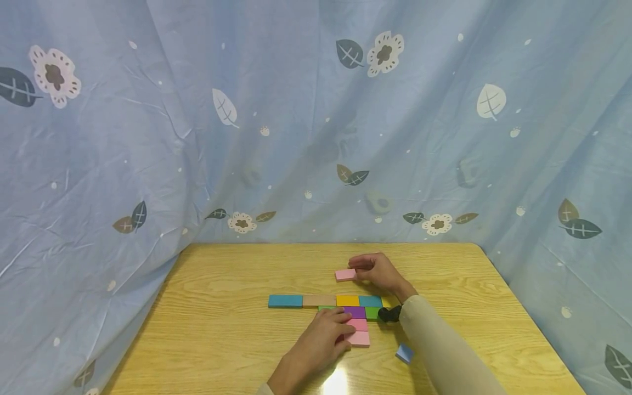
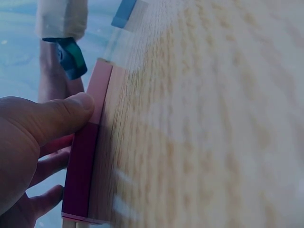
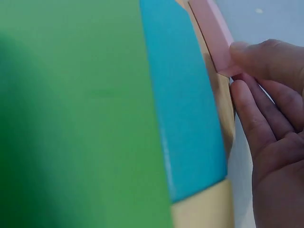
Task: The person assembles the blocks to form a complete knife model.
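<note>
My left hand (image 1: 323, 336) lies with spread fingers over a flat patchwork of coloured wooden blocks. In the left wrist view its thumb touches the side of a pink block (image 2: 100, 83), beside a darker magenta-looking one (image 2: 81, 166). Beyond the patchwork, my right hand (image 1: 379, 271) holds one end of a separate light pink block (image 1: 345, 275) with its thumb, the other fingers behind. That pink block (image 3: 213, 35) shows at the top of the right wrist view; the index finger's contact is partly hidden.
The row has blue (image 1: 285, 301), tan (image 1: 319, 300), yellow (image 1: 348, 300) and blue-green (image 1: 370, 302) blocks. Purple (image 1: 355, 312) and green (image 1: 372, 313) ones adjoin it. A loose blue block (image 1: 404, 353) lies near the right sleeve (image 1: 444, 345). Curtains (image 1: 296, 137) surround the wooden table (image 1: 212, 345).
</note>
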The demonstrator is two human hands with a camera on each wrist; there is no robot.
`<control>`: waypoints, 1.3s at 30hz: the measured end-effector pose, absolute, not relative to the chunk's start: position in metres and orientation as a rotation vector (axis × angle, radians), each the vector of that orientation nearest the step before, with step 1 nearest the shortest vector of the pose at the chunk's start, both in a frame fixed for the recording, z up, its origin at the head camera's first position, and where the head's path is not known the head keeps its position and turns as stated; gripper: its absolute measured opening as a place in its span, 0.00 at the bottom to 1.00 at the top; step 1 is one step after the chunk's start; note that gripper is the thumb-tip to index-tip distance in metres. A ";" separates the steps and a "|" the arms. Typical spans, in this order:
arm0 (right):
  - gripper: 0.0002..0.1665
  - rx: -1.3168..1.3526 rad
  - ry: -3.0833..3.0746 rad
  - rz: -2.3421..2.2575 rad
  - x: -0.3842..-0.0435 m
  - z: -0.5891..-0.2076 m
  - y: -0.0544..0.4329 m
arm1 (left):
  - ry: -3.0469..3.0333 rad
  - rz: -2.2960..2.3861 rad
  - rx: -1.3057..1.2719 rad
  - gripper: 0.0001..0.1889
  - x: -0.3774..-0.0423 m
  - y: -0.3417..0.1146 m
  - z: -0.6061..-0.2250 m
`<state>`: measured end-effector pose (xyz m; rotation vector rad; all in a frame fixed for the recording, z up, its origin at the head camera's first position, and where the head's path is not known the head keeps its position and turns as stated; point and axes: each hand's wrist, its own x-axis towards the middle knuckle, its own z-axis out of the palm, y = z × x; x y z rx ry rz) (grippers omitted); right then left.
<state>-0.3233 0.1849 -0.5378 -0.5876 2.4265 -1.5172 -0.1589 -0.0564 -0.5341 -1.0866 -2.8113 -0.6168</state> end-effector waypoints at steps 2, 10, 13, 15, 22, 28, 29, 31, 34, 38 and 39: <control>0.25 -0.582 2.443 -1.501 -0.323 -0.538 0.185 | -2.822 -0.618 -1.083 0.14 -0.159 -0.056 -0.534; 0.21 -0.570 2.550 -1.436 -0.319 -0.533 0.182 | -2.781 -0.609 -1.113 0.13 -0.160 -0.056 -0.533; 0.20 -0.558 2.568 -1.458 -0.314 -0.529 0.186 | -2.787 -0.616 -1.114 0.13 -0.160 -0.055 -0.534; 0.20 -0.544 2.564 -1.511 -0.307 -0.525 0.191 | -2.793 -0.618 -1.111 0.13 -0.160 -0.055 -0.535; 0.22 -0.506 2.533 -1.729 -0.273 -0.515 0.214 | -2.781 -0.618 -1.095 0.13 -0.159 -0.056 -0.536; 0.21 -0.409 2.602 -1.797 -0.229 -0.514 0.243 | -2.725 -0.622 -1.122 0.13 -0.160 -0.056 -0.538; 0.20 -0.389 2.617 -1.802 -0.222 -0.514 0.248 | -2.719 -0.624 -1.124 0.13 -0.160 -0.056 -0.538; 0.21 -0.346 2.634 -1.811 -0.207 -0.513 0.259 | -2.708 -0.623 -1.127 0.13 -0.160 -0.056 -0.538; 0.22 -0.312 2.652 -1.811 -0.187 -0.509 0.275 | -2.709 -0.621 -1.123 0.13 -0.159 -0.056 -0.537; 0.22 -0.265 2.724 -1.761 -0.166 -0.505 0.295 | -2.716 -0.624 -1.124 0.13 -0.158 -0.056 -0.536; 0.22 -0.256 2.748 -1.737 -0.161 -0.504 0.299 | -2.717 -0.628 -1.125 0.13 -0.158 -0.055 -0.536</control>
